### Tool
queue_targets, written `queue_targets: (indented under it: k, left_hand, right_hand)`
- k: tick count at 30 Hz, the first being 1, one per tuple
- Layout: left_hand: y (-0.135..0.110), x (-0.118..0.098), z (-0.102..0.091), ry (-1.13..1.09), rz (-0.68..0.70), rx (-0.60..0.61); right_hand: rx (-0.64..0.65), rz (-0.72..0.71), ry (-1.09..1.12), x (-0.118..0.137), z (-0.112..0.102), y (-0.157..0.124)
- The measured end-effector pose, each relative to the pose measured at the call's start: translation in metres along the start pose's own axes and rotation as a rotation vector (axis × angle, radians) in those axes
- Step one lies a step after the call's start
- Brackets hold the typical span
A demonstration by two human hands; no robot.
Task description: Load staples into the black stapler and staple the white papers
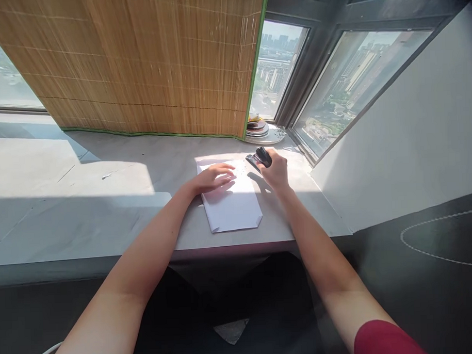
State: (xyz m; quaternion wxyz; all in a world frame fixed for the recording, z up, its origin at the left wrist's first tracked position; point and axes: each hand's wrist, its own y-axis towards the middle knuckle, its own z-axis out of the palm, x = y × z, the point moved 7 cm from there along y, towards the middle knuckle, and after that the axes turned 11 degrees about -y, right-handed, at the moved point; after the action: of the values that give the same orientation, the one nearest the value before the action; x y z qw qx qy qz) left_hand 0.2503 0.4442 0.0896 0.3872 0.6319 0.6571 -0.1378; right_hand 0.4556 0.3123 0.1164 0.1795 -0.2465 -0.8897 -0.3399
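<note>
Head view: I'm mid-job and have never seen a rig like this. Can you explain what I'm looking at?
There's no machine here: a person works bare-handed, and this single picture comes from a camera worn on their head, looking forward and down. The left hand lies on white paper with its near corners curled. The right hand holds a black tool, probably a stapler, by the paper's far right edge. The paper lies on a pale window ledge; stacked plate-like things stand behind, near a bamboo blind.
</note>
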Motion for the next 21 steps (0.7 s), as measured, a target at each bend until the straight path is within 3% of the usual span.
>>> queue_targets:
  k: [4, 6, 8, 11, 18, 21]
  left_hand:
    - [-0.026, 0.026, -0.062, 0.019, -0.233, -0.805]
    - [-0.041, 0.039, -0.075, 0.021, -0.299, -1.023]
    - [-0.045, 0.050, -0.079, 0.004, -0.313, -1.086]
    - [-0.046, 0.060, -0.080, -0.014, -0.309, -1.101]
    - [-0.047, 0.064, -0.081, -0.057, -0.372, -1.143]
    - [-0.047, 0.065, -0.081, -0.073, -0.384, -1.145]
  right_hand:
    - [0.216, -0.066, -0.031, 0.056, 0.033, -0.027]
    - [0.326, -0.095, -0.102, 0.081, 0.052, -0.042]
    - [0.388, -0.100, -0.168, 0.094, 0.063, -0.052]
    - [0.400, -0.099, -0.212, 0.089, 0.059, -0.056]
    - [0.317, 0.021, -0.240, 0.007, -0.002, -0.066]
    - [0.349, 0.073, -0.153, -0.027, -0.017, -0.063]
